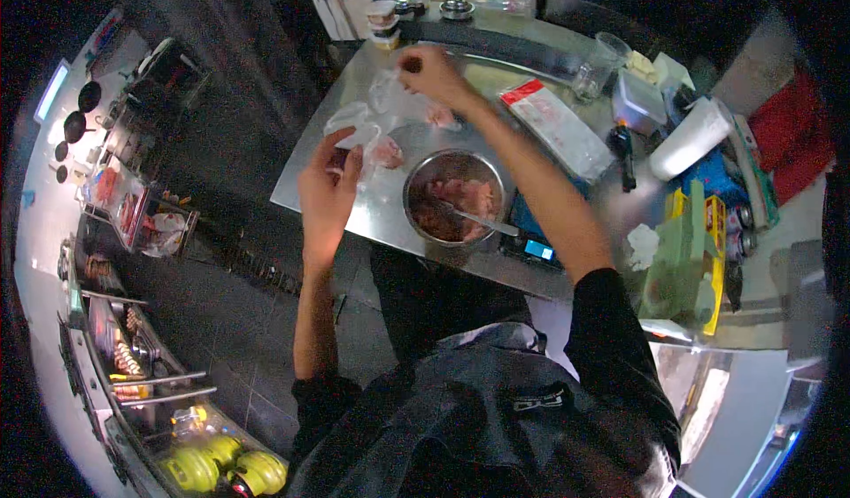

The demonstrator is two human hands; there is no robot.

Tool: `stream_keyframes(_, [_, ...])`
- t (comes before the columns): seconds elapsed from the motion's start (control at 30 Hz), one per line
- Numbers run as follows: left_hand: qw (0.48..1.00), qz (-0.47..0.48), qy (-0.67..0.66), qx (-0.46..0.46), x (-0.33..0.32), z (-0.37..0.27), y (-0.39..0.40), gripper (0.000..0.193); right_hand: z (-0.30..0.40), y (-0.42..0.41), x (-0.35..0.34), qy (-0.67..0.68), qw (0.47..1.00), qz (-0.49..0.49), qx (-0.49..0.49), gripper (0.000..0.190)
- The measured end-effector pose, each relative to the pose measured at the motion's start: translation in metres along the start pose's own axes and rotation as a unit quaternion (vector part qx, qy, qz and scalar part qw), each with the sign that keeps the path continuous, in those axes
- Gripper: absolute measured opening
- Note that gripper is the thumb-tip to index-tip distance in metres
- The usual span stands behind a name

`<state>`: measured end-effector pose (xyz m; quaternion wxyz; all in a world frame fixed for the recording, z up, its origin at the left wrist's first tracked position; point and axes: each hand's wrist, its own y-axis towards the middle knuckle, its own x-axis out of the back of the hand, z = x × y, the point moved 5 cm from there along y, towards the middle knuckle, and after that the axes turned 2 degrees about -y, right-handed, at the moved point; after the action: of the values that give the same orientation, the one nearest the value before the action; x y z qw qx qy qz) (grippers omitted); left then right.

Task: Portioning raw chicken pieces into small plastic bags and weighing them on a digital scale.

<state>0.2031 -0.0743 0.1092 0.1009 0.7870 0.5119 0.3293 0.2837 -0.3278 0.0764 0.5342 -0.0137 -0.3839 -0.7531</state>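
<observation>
My left hand (330,189) is raised at the near left side of the steel table (299,172), its thumb and fingers at a clear plastic bag (352,123) with some pink meat (387,153) at its lower end. Farther off, my right hand (428,73) is curled at the top of another clear plastic bag (385,93), which also has pink meat (439,114) in it. Blur hides how firmly either hand grips. Between my forearms stands a round steel bowl (408,209) of raw meat, with a metal spoon (488,222) leaning in it.
A digital scale (538,249) with a lit display sits right of the bowl. Beyond my right forearm lie a white and red plastic pack (561,129), a black and orange tool (622,156) and a plastic container (639,103). Stacked small tubs (383,25) stand at the far edge.
</observation>
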Motion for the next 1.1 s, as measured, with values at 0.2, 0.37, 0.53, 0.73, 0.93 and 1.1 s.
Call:
stream_keyframes(0.2, [0.998,0.015,-0.022,0.05,0.004,0.01,-0.039,0.026,0.027,-0.037,-0.019,-0.101,0.989,0.11,0.004,0.026])
stream_keyframes(0.37, [0.985,0.019,-0.069,0.156,0.023,0.008,-0.107,0.026,0.009,-0.12,0.086,-0.158,0.979,-0.007,-0.133,0.028])
stream_keyframes(0.53, [0.96,0.037,-0.128,0.248,0.014,0.023,-0.159,0.026,-0.043,-0.277,0.231,-0.48,0.801,-0.044,-0.355,0.02])
stream_keyframes(0.73, [0.954,0.085,-0.146,0.246,-0.023,0.019,-0.163,0.025,-0.086,-0.313,0.222,-0.442,0.882,-0.057,-0.152,0.023])
stream_keyframes(0.93, [0.951,0.134,-0.147,0.237,-0.039,0.004,-0.17,0.023,-0.088,-0.307,0.222,-0.475,0.86,-0.052,-0.178,0.018])
stream_keyframes(1.1, [0.946,0.14,-0.15,0.252,-0.04,-0.003,-0.179,0.023,-0.032,-0.318,0.233,-0.463,0.86,-0.082,-0.195,0.013])
